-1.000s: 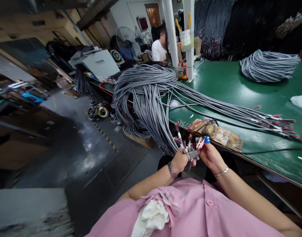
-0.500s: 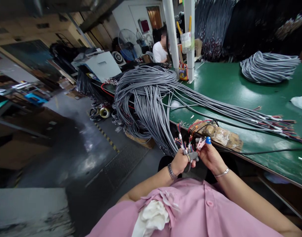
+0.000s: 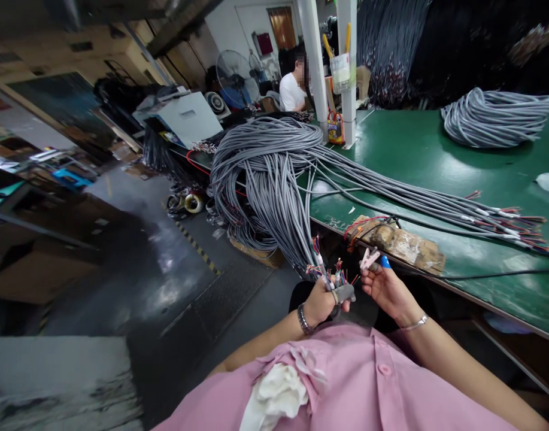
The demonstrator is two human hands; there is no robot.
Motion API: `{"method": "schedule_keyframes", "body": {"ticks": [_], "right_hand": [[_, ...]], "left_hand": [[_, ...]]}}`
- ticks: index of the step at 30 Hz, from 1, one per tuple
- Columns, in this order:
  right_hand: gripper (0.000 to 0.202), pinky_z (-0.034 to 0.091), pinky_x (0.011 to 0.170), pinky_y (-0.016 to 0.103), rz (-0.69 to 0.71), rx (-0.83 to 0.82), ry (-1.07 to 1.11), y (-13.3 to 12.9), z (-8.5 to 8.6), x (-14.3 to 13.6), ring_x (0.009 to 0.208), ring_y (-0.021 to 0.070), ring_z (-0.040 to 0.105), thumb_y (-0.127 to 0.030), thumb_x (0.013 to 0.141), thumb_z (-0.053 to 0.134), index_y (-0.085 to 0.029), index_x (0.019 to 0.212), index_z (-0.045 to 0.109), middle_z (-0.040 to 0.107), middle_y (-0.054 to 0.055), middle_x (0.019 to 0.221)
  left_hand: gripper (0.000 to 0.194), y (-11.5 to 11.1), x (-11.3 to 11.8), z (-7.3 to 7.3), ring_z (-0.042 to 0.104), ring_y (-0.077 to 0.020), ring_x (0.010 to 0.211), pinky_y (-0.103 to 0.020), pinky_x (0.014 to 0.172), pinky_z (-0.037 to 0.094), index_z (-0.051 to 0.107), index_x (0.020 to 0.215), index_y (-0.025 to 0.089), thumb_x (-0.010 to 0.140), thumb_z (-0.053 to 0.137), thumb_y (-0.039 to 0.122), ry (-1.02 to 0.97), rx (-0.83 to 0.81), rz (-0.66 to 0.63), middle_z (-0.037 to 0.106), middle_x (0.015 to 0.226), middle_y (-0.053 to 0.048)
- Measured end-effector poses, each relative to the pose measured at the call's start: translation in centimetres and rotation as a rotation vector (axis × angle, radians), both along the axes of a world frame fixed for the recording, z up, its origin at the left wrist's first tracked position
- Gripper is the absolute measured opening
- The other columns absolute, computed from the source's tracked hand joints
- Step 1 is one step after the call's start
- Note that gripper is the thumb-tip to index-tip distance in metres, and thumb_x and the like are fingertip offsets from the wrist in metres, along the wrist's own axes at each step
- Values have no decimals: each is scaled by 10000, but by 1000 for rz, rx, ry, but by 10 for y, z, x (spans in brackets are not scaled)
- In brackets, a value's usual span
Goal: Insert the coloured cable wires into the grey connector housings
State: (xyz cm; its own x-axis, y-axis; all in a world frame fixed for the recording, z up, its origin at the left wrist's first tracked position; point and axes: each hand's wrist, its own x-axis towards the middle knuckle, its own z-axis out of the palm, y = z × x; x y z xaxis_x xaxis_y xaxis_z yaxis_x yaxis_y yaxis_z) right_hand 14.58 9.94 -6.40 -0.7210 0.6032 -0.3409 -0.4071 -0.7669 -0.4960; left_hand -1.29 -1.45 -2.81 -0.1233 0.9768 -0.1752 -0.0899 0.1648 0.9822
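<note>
My left hand (image 3: 323,301) is closed around several grey cable ends (image 3: 319,260), whose thin coloured wires fan out above the fingers. A grey covering wraps a finger of that hand. To its right, my right hand (image 3: 384,290) pinches a small pale pink clip (image 3: 369,260) between thumb and fingers, with a blue cover on one fingertip. The two hands are apart, just off the table's front edge. Behind the left hand, a thick bundle of grey cables (image 3: 278,185) hangs over the edge and stretches right across the green table (image 3: 404,161).
A taped wooden block (image 3: 404,244) with wires lies at the table edge, beyond my right hand. A coiled grey cable bundle (image 3: 494,120) rests at the back right. White posts (image 3: 315,66) rise from the table. A person (image 3: 292,90) in white sits behind them.
My right hand with the clip has moved away from the left, widening the gap. My left hand has shifted slightly left and down with the cable ends. The view has tilted slightly.
</note>
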Motion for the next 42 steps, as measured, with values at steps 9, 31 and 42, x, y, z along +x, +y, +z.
{"method": "schedule_keyframes", "body": {"ticks": [9, 31, 42], "right_hand": [[282, 461, 589, 230, 10, 170, -133, -8, -5, 14, 647, 114, 553, -455, 816, 638, -181, 856, 694, 643, 37, 808], [197, 492, 571, 310, -117, 1072, -571, -51, 39, 31, 642, 197, 585, -419, 809, 637, -233, 844, 693, 661, 58, 734], [230, 507, 596, 337, -250, 1143, -691, -39, 16, 63, 657, 225, 607, -429, 801, 635, -235, 896, 714, 681, 75, 766]], "left_hand": [[429, 10, -1, 9, 594, -137, 640, -246, 623, 451, 721, 886, 84, 693, 741, 467, -77, 52, -105, 683, 742, -81], [411, -33, 3, 24, 613, -217, 975, -312, 865, 464, 679, 1024, 134, 851, 553, 485, 41, 266, -56, 683, 1003, -110], [479, -60, -30, 19, 500, -79, 457, -192, 428, 329, 662, 966, 105, 865, 500, 543, 13, 214, 317, 614, 631, -30]]}}
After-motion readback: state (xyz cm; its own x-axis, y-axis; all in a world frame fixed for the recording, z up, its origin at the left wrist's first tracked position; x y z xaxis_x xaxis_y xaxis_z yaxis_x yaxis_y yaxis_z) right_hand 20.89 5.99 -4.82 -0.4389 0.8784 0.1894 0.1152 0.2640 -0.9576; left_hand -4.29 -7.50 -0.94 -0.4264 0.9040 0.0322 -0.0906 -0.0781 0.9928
